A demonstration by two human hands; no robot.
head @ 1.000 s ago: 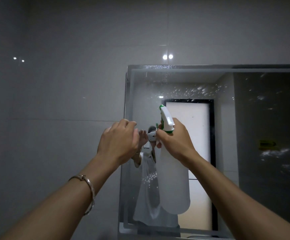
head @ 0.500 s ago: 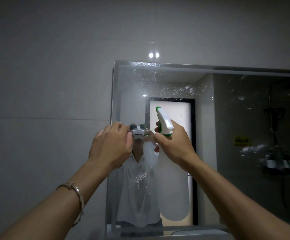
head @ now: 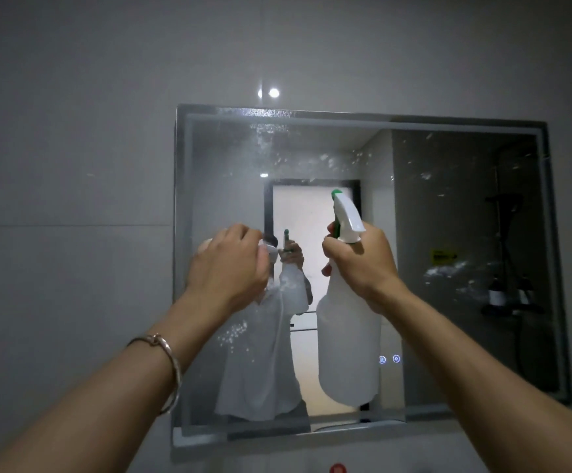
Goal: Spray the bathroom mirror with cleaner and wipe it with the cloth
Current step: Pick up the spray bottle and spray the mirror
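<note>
Clamping the fingers (head: 329,249) of the right hand (head: 363,268) round the neck of the white spray bottle (head: 346,353), just under its green trigger, and holding it upright, nozzle aiming up and away at the mirror (head: 448,206). Keeping the left hand (head: 226,271) raised to the left of that grip, its fingers curled into a loose fist with nothing showing in them. Drawing the hands well apart now, after having them almost touching at the sprayer head a second ago, and carrying the bottle rightward across the glass. Judging from that, done fiddling at the nozzle and getting ready to squeeze again rather than to wipe. Seeing droplets (head: 271,131) already clinging high above both sets of fingers along the top of the glass, a smaller speckled patch (head: 233,332) below the left fist, and pale smears (head: 445,269) off to the right of the gripping fingers, so seemingly partway through spraying. Finding no cloth anywhere in view, so not yet wiping, and probably needing to fetch it first. Wearing a bracelet (head: 167,363) on the left wrist, below the fist. Facing grey wall tiles (head: 73,165) left of the fist. Noting two lit touch icons (head: 389,359) on the glass, below the gripping fingers and just right of the bottle's body, worth wiping over lightly. Finding nothing standing between nozzle and glass.
</note>
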